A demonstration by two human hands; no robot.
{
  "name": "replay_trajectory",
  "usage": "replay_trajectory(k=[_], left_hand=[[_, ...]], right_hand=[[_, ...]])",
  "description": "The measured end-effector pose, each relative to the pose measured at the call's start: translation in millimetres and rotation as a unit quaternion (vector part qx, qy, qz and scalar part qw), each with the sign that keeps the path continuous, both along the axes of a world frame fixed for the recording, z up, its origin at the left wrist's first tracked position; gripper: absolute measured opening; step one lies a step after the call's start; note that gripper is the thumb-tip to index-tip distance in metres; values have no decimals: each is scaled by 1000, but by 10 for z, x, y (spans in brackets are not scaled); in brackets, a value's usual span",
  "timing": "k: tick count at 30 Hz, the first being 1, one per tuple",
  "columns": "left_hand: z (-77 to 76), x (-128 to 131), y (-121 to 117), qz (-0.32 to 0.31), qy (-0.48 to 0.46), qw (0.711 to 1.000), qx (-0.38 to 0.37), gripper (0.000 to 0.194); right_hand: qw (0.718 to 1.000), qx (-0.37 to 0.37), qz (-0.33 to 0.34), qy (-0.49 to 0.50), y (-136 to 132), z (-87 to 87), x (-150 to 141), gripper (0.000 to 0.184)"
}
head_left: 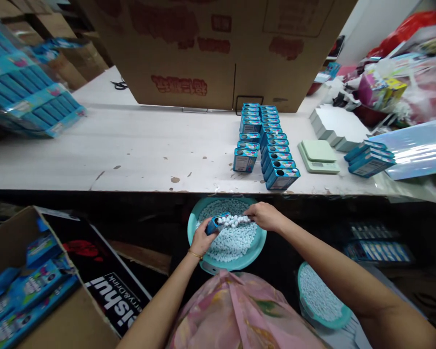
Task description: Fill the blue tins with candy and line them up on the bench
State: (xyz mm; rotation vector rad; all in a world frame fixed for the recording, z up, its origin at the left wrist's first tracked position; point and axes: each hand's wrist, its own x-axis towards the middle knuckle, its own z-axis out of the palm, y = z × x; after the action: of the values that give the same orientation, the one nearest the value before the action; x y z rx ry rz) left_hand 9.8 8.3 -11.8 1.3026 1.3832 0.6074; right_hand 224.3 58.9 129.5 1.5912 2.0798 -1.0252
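Observation:
A teal basin (199, 215) full of small white candies rests on my lap below the table edge. My left hand (202, 238) is closed round a small blue tin (215, 224) held over the basin. White candies are heaped along the tin's top. My right hand (264, 215) is curled over the far end of that heap, fingers pressed together on the candies. On the table stand two rows of several matching blue tins (272, 145), and a few more (245, 159) stand to their left.
A green scale (319, 156) and flat blue packs (368, 159) lie right of the tins. A large carton (218, 48) stands behind them. An open box of blue packs (25, 281) sits lower left. A second teal basin of candies (321, 298) is lower right.

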Motion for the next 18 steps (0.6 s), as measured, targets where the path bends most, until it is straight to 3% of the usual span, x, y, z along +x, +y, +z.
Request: replay_trajectory(k=[5, 11, 15, 18], left_hand=[[-54, 18, -17, -34, 15, 998, 48, 39], [-83, 37, -3, -42, 7, 997, 63, 39], [-57, -65, 16, 13, -28, 999, 41, 37], [-15, -227, -5, 89, -39, 995, 4, 39]], right_hand=[[988, 34, 96, -120, 89, 150, -316, 28], [979, 68, 134, -135, 101, 250, -590, 27], [984, 55, 108, -128, 86, 281, -360, 27], [990, 44, 52, -121, 17, 24, -41, 34]])
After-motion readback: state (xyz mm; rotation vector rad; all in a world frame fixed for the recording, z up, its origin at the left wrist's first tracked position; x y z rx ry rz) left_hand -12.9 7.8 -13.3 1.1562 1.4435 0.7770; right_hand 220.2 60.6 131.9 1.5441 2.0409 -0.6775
